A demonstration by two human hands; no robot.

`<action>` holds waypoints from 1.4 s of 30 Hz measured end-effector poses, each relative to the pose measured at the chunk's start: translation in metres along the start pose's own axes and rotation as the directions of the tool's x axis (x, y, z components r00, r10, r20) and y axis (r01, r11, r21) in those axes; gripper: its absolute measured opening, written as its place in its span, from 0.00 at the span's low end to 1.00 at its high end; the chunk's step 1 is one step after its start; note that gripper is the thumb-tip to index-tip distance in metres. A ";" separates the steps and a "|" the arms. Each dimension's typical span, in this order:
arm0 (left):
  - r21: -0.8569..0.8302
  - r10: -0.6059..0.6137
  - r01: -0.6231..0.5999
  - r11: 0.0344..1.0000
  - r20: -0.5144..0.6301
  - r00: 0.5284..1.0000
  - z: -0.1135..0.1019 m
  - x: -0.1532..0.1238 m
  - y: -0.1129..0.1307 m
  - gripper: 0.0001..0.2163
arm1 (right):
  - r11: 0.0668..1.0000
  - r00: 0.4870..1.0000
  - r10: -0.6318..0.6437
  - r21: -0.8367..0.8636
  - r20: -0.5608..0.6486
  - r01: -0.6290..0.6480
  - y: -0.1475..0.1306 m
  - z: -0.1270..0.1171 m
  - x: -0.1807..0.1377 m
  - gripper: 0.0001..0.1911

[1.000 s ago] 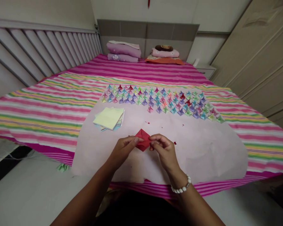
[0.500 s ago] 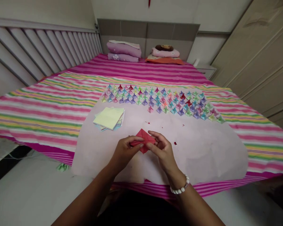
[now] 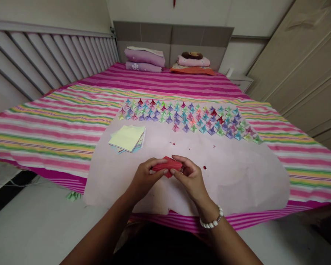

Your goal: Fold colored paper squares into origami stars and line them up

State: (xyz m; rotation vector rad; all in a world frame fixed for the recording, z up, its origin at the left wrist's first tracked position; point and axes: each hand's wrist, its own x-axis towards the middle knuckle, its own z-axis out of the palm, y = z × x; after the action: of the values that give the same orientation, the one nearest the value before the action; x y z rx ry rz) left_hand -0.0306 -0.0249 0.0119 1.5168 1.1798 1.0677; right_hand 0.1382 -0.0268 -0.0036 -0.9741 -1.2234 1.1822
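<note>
A folded red origami paper (image 3: 169, 164) is held between my two hands, over the near middle of a pale sheet (image 3: 237, 176). My left hand (image 3: 149, 173) pinches its left corner between thumb and fingers. On the right side, the thumb and fingers of my right hand (image 3: 190, 173) close on the other corner. Part of the paper is hidden behind my fingertips. Beyond my left hand lies a fanned stack of square paper (image 3: 128, 138), pale yellow on top. Several small folded paper pieces (image 3: 193, 117) in many colours stand in rows at the sheet's far side.
Small red scraps (image 3: 205, 168) lie on the sheet. The striped bed (image 3: 57, 121) spreads around it, with folded bedding (image 3: 145, 60) by the headboard (image 3: 154, 35). A white railing (image 3: 57, 55) runs along the left. Green paper (image 3: 73, 195) lies on the floor.
The red paper has gone from a flat, open diamond to a narrower, flatter-looking shape, its top point now lower. Both hands stay in nearly the same place.
</note>
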 end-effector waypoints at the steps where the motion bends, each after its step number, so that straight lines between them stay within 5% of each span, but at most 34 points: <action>1: 0.002 0.015 -0.015 1.000 -0.002 1.000 0.001 0.000 -0.001 0.12 | 1.000 1.000 -0.005 -0.009 0.002 0.005 -0.001 0.000 0.000 0.18; 8: 0.025 0.083 -0.082 0.996 -0.047 0.995 0.002 0.003 -0.001 0.05 | 0.999 0.999 0.016 -0.045 0.028 -0.014 0.000 -0.001 0.001 0.19; 14: 0.038 0.064 -0.064 0.997 -0.006 0.998 0.002 0.001 0.003 0.05 | 0.977 0.991 -0.133 -0.165 0.008 0.132 -0.006 -0.002 0.003 0.06; 25: -0.215 -0.225 0.193 0.957 -0.140 0.964 -0.001 0.004 -0.005 0.14 | 0.999 0.999 -0.052 -0.002 -0.005 0.052 0.001 0.000 0.002 0.05; 30: -0.492 -0.212 0.189 0.850 0.009 0.977 0.013 -0.001 -0.007 0.21 | 1.000 0.998 -0.025 0.015 -0.050 0.026 0.004 -0.001 0.002 0.05; 37: -0.543 -0.320 0.268 0.796 -0.001 0.947 0.016 -0.002 -0.010 0.08 | 0.999 1.000 0.004 0.041 -0.010 -0.004 -0.002 0.000 0.000 0.10; 42: -0.540 -0.210 0.227 0.811 0.094 0.973 0.010 -0.001 -0.008 0.10 | 0.975 0.986 0.141 0.158 0.086 -0.153 -0.005 0.003 0.002 0.18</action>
State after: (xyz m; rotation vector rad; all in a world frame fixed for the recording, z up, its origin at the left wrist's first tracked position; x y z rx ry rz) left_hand -0.0223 -0.0259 0.0021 0.9186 0.8924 1.0999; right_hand 0.1356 -0.0262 0.0021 -0.9162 -1.1063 1.4237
